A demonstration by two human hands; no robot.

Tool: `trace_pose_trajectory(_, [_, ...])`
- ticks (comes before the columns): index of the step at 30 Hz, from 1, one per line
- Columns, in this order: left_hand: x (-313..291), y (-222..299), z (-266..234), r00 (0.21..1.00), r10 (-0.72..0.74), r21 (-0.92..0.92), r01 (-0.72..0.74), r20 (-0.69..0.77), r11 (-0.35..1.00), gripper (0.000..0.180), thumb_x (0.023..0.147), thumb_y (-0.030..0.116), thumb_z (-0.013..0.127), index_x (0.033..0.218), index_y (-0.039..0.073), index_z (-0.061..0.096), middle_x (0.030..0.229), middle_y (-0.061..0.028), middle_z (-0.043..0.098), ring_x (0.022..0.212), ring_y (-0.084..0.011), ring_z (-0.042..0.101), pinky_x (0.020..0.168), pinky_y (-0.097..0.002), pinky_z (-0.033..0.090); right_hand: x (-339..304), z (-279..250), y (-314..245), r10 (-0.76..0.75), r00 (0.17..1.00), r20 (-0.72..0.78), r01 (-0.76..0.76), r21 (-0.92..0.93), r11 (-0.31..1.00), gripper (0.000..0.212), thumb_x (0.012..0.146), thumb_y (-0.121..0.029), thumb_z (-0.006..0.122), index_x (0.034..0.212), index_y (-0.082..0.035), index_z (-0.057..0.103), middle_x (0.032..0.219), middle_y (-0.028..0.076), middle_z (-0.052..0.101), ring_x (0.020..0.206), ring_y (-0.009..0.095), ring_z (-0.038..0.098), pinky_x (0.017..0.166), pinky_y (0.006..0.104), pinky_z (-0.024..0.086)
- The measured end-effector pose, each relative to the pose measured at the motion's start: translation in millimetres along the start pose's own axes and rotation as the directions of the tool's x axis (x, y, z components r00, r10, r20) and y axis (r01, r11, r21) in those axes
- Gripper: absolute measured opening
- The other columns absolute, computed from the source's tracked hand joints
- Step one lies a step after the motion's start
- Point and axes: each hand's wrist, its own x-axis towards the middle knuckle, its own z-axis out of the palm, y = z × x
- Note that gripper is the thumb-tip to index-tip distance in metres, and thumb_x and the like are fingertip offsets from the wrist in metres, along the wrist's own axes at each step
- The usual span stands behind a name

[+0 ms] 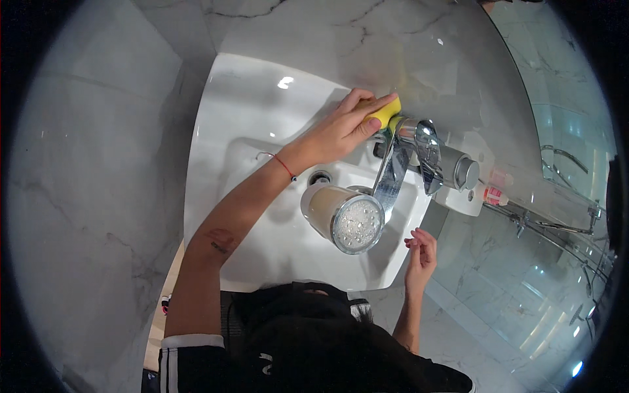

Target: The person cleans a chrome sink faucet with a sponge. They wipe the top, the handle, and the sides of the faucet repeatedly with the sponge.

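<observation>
My left hand (344,131) reaches across the white washbasin (249,203) to its back ledge. Its fingers are closed around a yellow sponge (386,112), pressed beside the base of the chrome faucet (393,173). To the right of the basin, my right hand (421,252) hangs in the air with its fingers loosely bent and nothing visible in them. A pale cup with a shiny rim (321,206), topped with foamy bubbles, is in front of the faucet spout, near the drain hole (320,178). What the cup rests on is hidden.
Behind the faucet is a silver and grey cylindrical container (458,169), close to a small bottle with a red label (495,196). Marbled wall (98,170) rises at the left. A large mirror (563,98) borders the right, reflecting shower fittings.
</observation>
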Motion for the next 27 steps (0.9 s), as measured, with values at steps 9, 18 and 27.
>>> trace_pose_trajectory(9, [6,3,7,0.987,-0.124,0.083,0.133,-0.103,0.988,0.047,0.099,0.034,0.038,0.135,0.005,0.042,0.117,-0.0139,0.044,0.11,-0.025,0.044,0.097,-0.0327,0.034,-3,6,2,0.035,0.999,0.016,-0.035,0.041,0.999,0.016,0.092,-0.007,0.053,0.101,0.003,0.062,0.112,0.013,0.053,0.088,0.017,0.058,0.078,0.0297,0.05])
trace_pose_trajectory(18, [26,6,15,0.97,-0.095,-0.011,0.095,-0.223,0.995,0.028,0.092,0.026,0.051,0.105,0.003,0.059,0.096,-0.0105,0.055,0.098,-0.0289,0.048,0.089,-0.039,0.037,-3,3,-1,-0.003,1.0,0.015,0.002,0.044,0.999,0.016,0.091,-0.007,0.055,0.102,0.003,0.06,0.112,0.012,0.052,0.087,0.017,0.058,0.077,0.028,0.049])
trace_pose_trajectory(27, [17,-4,8,0.969,-0.101,0.071,0.12,-0.227,0.99,0.024,0.094,0.024,0.05,0.104,0.002,0.053,0.099,-0.0113,0.053,0.095,-0.0273,0.048,0.087,-0.0357,0.037,-1,9,0,-0.055,0.998,0.009,0.054,0.024,0.998,0.016,0.092,-0.007,0.052,0.103,0.002,0.06,0.111,0.013,0.055,0.083,0.017,0.06,0.074,0.0277,0.048])
